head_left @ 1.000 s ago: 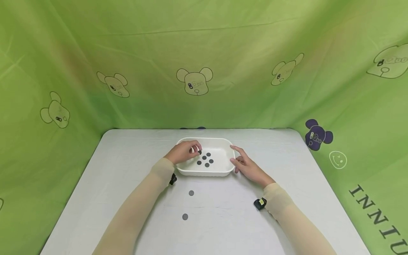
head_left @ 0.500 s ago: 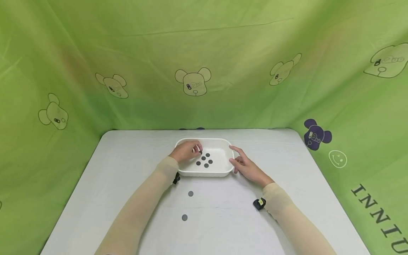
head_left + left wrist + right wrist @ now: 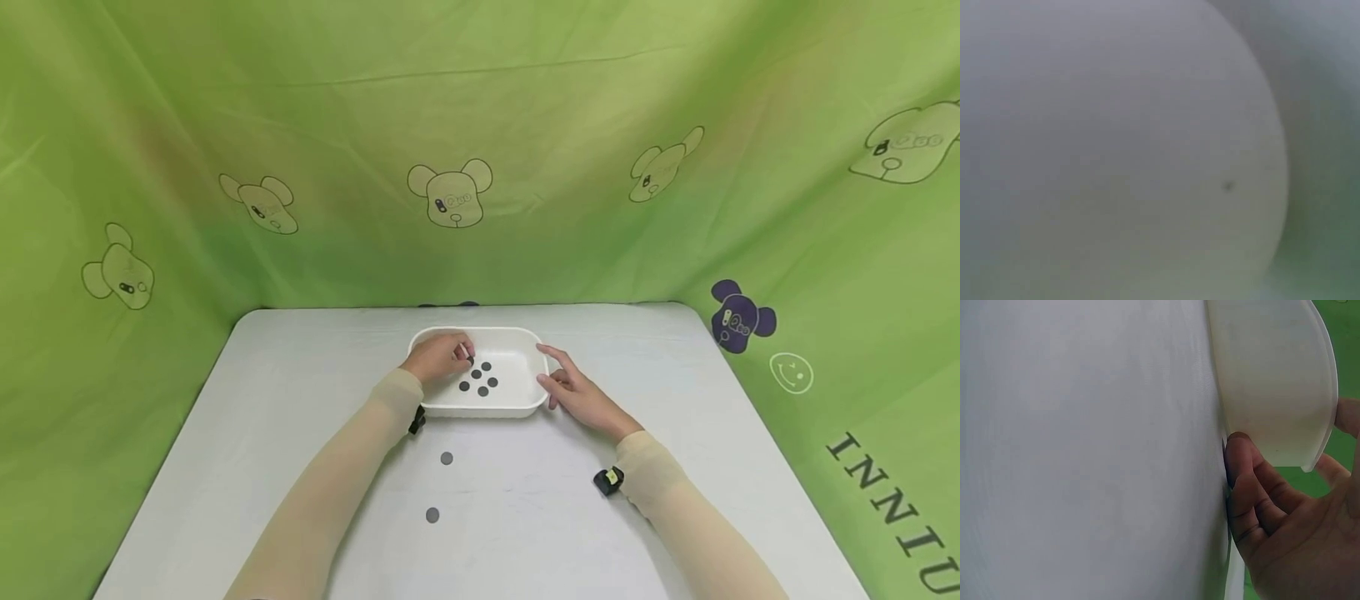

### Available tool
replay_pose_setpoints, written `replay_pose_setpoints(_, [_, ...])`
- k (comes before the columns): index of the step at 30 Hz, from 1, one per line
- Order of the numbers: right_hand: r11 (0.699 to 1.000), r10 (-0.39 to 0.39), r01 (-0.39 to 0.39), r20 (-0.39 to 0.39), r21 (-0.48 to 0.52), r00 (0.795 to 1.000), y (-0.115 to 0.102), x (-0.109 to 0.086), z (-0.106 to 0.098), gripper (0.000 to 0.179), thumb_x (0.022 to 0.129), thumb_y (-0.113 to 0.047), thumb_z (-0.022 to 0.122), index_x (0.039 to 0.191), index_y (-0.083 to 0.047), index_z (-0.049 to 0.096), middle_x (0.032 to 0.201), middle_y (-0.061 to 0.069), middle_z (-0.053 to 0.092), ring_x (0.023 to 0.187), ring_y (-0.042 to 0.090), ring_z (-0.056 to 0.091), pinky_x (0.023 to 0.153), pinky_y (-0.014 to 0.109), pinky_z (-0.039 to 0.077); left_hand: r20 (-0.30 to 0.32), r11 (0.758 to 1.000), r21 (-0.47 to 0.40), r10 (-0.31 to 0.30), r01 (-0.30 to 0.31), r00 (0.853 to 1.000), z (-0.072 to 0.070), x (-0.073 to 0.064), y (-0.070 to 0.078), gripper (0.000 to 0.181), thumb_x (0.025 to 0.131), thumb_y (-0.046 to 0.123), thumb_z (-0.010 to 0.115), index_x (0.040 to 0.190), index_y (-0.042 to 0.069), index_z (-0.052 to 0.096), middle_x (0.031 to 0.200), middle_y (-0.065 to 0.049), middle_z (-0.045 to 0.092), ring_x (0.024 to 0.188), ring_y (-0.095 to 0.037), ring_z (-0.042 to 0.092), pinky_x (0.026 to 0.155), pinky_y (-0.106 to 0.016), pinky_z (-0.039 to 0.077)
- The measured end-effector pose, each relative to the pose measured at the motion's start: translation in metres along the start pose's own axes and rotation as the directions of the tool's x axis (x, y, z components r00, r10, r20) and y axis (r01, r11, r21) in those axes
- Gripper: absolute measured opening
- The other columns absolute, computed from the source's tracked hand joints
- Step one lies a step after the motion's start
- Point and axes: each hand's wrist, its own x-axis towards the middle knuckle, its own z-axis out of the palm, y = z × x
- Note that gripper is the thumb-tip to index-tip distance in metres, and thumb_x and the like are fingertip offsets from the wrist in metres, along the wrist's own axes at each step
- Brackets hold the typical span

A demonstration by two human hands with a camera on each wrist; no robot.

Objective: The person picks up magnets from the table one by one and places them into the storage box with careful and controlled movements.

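Observation:
A white tray [image 3: 517, 412] with rounded corners stands toward the back of the table in the head view. My left hand [image 3: 437, 357] reaches over its left side, with thumb and fingertips pinching a small dark grey disc [image 3: 470, 361] inside. Several similar discs [image 3: 476, 374] lie loose on the tray floor beside it. My right hand [image 3: 583, 397] grips the tray's right end, index finger and thumb at the rim. In the right wrist view, curled fingers [image 3: 1239, 456] press near the base of the tray wall [image 3: 1279, 381]. The left wrist view holds only a blurred pale surface [image 3: 1122, 150].
Two more grey discs, a nearer one [image 3: 432, 515] and a farther one [image 3: 447, 458], lie on the white tabletop [image 3: 525, 517] in front of the tray. Green printed cloth [image 3: 450, 267] rises behind and on both sides of the table. Each wrist wears a small black camera [image 3: 608, 480].
My left wrist has shifted slightly to the right over the tray, its fingertips staying at the same disc. The right hand keeps its place at the tray's end.

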Motion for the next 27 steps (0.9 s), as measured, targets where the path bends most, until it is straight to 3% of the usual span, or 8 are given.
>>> replay_pose_setpoints(15, [1.000, 0.001, -0.001, -0.013, -0.006, 1.000, 0.0044, 0.0002, 0.0004, 0.063, 0.113, -0.047, 0.055, 0.168, -0.042, 0.025, 0.098, 0.009, 0.068, 0.082, 0.024, 0.063, 0.083, 0.039, 0.048, -0.023, 0.998, 0.059, 0.027, -0.026, 0.999, 0.0006, -0.0020, -0.0005, 0.016, 0.098, 0.016, 0.078, 0.113, 0.016, 0.072, 0.104, 0.001, 0.074, 0.100, -0.016, 0.068, 0.096, -0.036, 0.054])
replay_pose_setpoints(27, [1.000, -0.012, 0.012, -0.016, -0.006, 1.000, 0.0057, 0.0002, 0.0008, 0.064, 0.113, -0.044, 0.055, 0.169, -0.037, 0.025, 0.098, 0.010, 0.068, 0.080, 0.023, 0.062, 0.082, 0.037, 0.048, -0.023, 0.994, 0.105, 0.027, -0.024, 0.999, 0.0008, -0.0023, 0.0005, 0.015, 0.099, 0.018, 0.079, 0.112, 0.016, 0.071, 0.102, 0.001, 0.072, 0.096, -0.016, 0.067, 0.093, -0.035, 0.054])
